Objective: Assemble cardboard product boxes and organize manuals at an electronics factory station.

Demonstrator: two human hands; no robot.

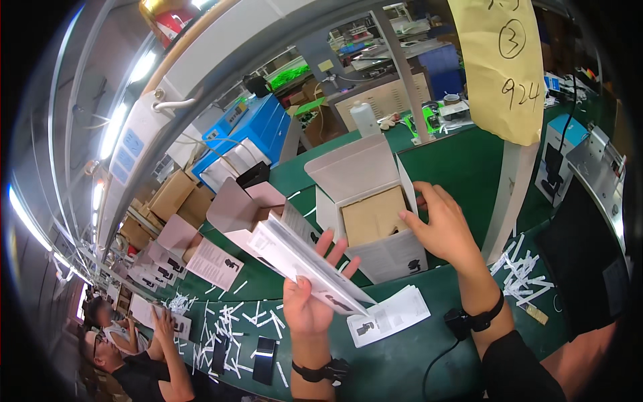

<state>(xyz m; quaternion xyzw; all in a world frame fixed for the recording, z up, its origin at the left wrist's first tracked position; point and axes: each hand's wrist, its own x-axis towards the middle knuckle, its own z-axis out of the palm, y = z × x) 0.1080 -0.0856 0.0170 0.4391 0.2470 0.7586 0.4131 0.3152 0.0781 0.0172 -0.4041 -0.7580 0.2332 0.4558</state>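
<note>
One stack of white printed leaflets (293,254) slants across the left hand (311,307), held between thumb on its near side and fingers fanned out beyond its far edge, its lower end over loose leaflets (394,317) on the green table (395,365). Right hand (443,226), thumb and forefinger bent and parted, is at the right rim of the open white box (393,262), thumb tip by the cardboard insert (370,220); cannot tell whether it grips the wall.
</note>
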